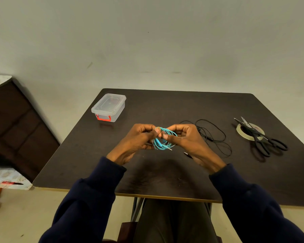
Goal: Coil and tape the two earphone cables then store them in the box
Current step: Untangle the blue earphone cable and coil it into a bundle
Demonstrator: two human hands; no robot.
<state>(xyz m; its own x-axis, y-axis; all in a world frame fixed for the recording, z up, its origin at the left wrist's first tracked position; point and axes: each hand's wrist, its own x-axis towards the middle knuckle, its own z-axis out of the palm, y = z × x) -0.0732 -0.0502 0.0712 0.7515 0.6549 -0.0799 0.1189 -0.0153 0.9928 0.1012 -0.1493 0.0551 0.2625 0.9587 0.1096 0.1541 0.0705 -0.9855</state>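
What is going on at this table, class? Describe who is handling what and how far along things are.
A person holds the blue earphone cable as a coil between the left hand and right hand, above the dark table. No tape is on it yet. The black earphone cable lies loose on the table to the right. Further right, the scissors rest across the tape roll. The clear box sits at the far left, lid on.

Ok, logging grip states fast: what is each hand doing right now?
Left hand: pinches the coiled blue earphone cable.
Right hand: grips the same coil from the other side.
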